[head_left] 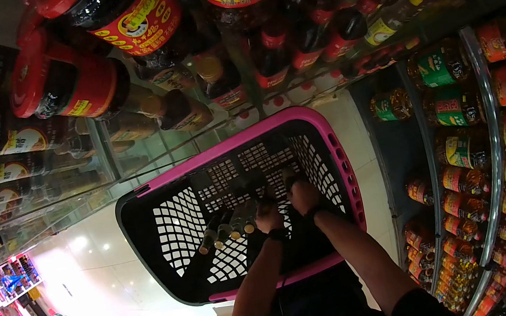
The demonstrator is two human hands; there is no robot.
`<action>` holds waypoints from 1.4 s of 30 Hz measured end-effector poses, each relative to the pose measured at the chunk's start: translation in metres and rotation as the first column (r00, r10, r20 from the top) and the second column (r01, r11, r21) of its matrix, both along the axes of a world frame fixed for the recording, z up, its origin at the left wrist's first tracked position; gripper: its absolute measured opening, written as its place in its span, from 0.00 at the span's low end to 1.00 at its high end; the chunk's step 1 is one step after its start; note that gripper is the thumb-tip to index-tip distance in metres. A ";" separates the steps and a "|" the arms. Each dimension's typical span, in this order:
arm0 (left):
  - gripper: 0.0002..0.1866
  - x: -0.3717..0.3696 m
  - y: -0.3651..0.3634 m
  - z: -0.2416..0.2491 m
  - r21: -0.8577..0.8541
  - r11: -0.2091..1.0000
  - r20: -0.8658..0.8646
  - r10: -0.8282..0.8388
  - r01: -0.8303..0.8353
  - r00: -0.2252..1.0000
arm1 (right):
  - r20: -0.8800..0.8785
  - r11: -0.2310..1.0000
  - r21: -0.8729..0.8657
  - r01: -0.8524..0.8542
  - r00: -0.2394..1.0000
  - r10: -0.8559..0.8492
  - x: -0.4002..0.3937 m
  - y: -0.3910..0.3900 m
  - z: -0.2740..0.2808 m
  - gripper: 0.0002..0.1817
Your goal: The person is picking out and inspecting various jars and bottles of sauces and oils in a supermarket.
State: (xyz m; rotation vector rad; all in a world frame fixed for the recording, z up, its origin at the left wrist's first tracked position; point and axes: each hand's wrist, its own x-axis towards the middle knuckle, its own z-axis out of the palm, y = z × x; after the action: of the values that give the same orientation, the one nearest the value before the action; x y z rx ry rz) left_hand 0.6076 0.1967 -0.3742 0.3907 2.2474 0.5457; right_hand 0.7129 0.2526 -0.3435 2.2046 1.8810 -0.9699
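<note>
A: So, our left hand point(269, 217) has its fingers curled round the end of a dark bottle point(251, 215), and our right hand point(303, 195) grips another one point(288, 177) just at its 11 o'clock.

B: Both deep inside the basket point(342, 162)?

A: Yes. Three bottles point(225, 228) already lie side by side on its floor, at 9 o'clock from our left fingers, touching the one we hold.

B: We'd judge stocking well begun; these two are not yet let go. Shelves of bottles point(133, 16) stand at 12.
</note>
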 end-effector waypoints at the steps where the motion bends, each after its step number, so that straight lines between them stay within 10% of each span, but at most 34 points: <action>1: 0.24 -0.001 -0.005 -0.010 0.001 1.000 -0.001 0.000 0.000 1.000 | 0.004 1.000 0.011 0.011 1.000 -0.011 0.000 -0.001 -0.002 0.11; 7: 0.26 0.000 -0.010 -0.014 -0.196 0.979 -0.123 -0.083 0.057 0.989 | 0.037 0.996 -0.065 -0.068 0.997 0.071 0.003 -0.001 -0.004 0.10; 9: 0.25 -0.011 -0.017 -0.005 -0.287 0.654 -0.191 -0.755 0.700 0.627 | 0.055 0.992 -0.070 -0.109 0.992 0.113 0.001 -0.003 -0.007 0.10; 13: 0.22 -0.019 -0.019 -0.022 -0.408 0.790 0.126 -0.448 0.458 0.885 | 0.036 0.986 -0.132 -0.102 0.994 0.108 0.001 -0.007 0.001 0.08; 17: 0.26 -0.025 -0.018 -0.018 -0.313 0.678 0.072 -0.681 0.665 0.728 | 0.002 0.985 -0.083 -0.151 0.988 0.152 -0.005 -0.011 0.006 0.08; 19: 0.29 -0.026 -0.025 -0.027 -0.378 0.921 0.149 -0.038 0.093 0.988 | 0.004 0.984 -0.112 -0.139 0.990 0.140 -0.012 -0.015 0.001 0.08; 22: 0.28 -0.037 -0.038 -0.061 -0.504 0.750 0.116 -0.432 0.428 0.894 | 0.001 0.984 -0.117 -0.133 0.991 0.134 -0.016 -0.023 -0.003 0.07; 32: 0.23 -0.039 -0.021 -0.006 -0.501 0.843 0.120 -0.154 0.194 0.981 | 0.014 0.969 -0.159 -0.190 0.981 0.195 -0.038 -0.031 0.003 0.06; 34: 0.26 -0.043 -0.024 -0.009 -0.501 0.707 0.153 -0.496 0.499 0.855 | 0.004 0.969 -0.165 -0.183 0.983 0.186 -0.040 -0.033 0.001 0.06; 42: 0.31 -0.044 -0.019 0.011 -0.488 0.732 0.153 -0.464 0.475 0.872 | 0.000 0.949 -0.164 -0.270 0.962 0.274 -0.044 -0.050 -0.018 0.05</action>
State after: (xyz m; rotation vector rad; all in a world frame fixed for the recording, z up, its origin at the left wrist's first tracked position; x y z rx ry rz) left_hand 0.5636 0.1773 -0.3627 0.6407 2.0532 -0.3219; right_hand 0.6689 0.2022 -0.3615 1.7988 1.9521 -1.0019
